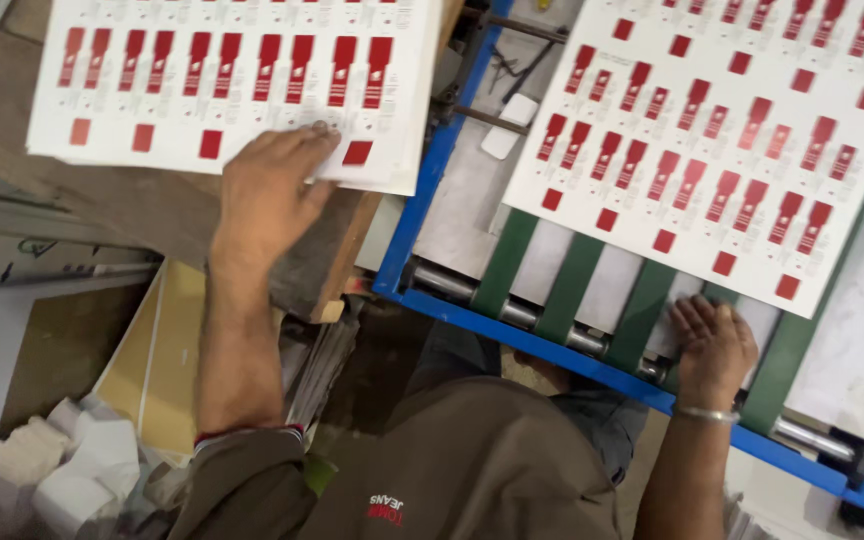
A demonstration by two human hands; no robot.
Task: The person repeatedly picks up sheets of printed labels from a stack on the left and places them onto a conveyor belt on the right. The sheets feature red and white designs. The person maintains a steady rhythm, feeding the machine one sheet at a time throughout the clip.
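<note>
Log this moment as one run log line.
left hand: flat on printed sheet stack | right hand: on green belt | printed sheet: on feeder

Between the stack of printed sheets point(222, 85) on the wooden desk point(142, 205) and the printed sheet point(712, 140) on the feeder, I see an open lane over the grey feeder bed point(462, 200). The blue frame rail point(432, 170) borders it on one side, and a white pad point(507, 125) and thin metal rods point(497, 120) sit in it. My left hand point(267, 190) covers the stack's near edge; my right hand point(712, 345) rests on the green belts point(567, 290) by the steel roller point(512, 310). Below the desk, cardboard point(157, 360) and white paper bundles point(62, 465) crowd the floor.
</note>
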